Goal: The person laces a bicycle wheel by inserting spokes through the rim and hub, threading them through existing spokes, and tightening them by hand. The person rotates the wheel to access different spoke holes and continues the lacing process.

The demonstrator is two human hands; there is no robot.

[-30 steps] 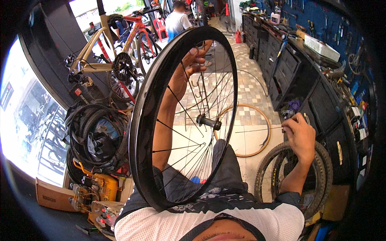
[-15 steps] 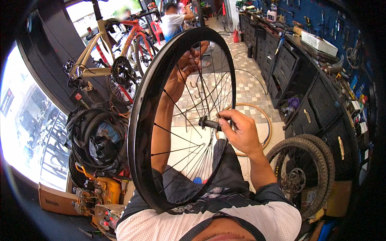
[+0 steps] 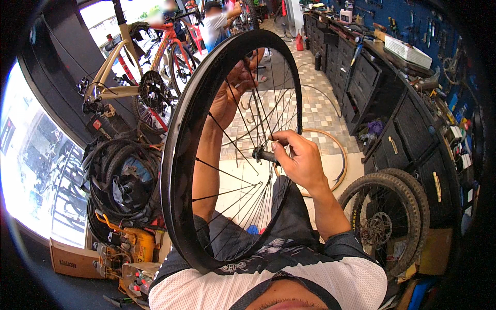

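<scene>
Visibly part-laced black wheel (image 3: 178, 181), tilted; right hand (image 3: 302, 157) pinched narrow beside hub (image 3: 266, 155); left hand (image 3: 242, 79) curled, hold unclear.

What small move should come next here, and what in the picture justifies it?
Probably, the right hand should guide a spoke end into the hub: it pinches close by, and several spokes reach from the rim to free ends short of it.

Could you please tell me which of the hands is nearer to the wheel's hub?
Right: the right hand is right at the hub; the left hand is farther off, near the upper rim.
</scene>
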